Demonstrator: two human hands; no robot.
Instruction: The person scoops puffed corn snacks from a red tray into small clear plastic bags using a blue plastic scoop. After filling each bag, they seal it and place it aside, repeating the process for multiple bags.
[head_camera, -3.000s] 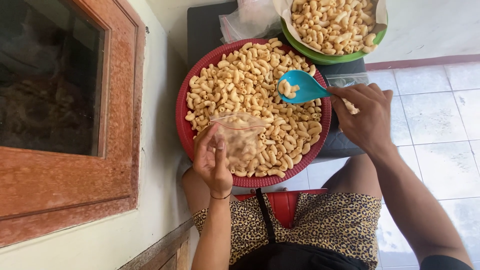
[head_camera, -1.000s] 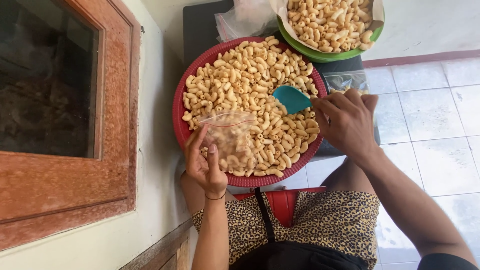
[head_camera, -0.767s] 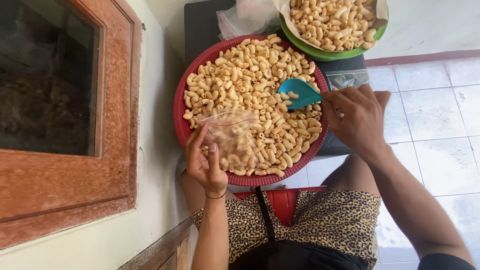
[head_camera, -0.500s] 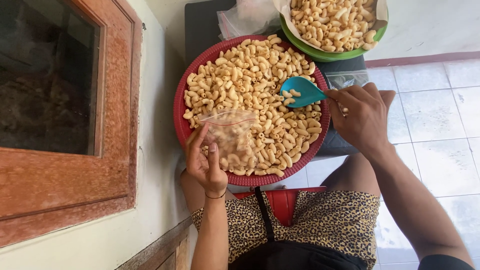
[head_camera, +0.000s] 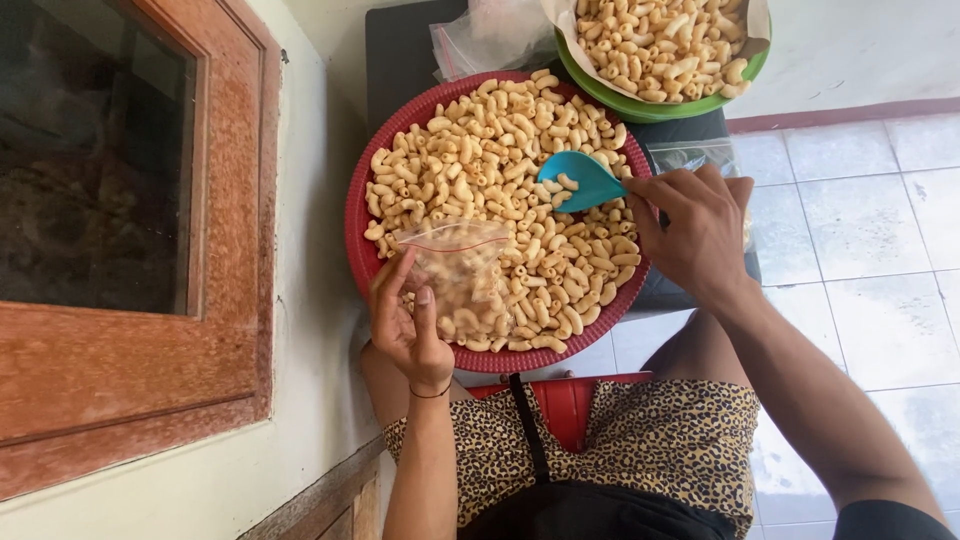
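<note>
Head view: left hand (head_camera: 408, 325) pinches the bag (head_camera: 462, 272) rim open at the red tray's (head_camera: 358, 235) near edge. Right hand (head_camera: 700, 235) is closed on the blue scoop (head_camera: 580, 180). Bag looks light and floppy; best held at the rim.

The left hand (head_camera: 408, 325) is raised with its forearm running nearly straight up from the bottom of the view, palm turned toward the camera, fingers curled and thumb pressed against them in a pinch; a thin dark band circles the wrist. The right hand (head_camera: 697, 230) reaches in from the lower right, arm extended on a diagonal, knuckles up, fingers closed in a grip, though the fingertips are probably tucked beneath, hidden from view.
</note>
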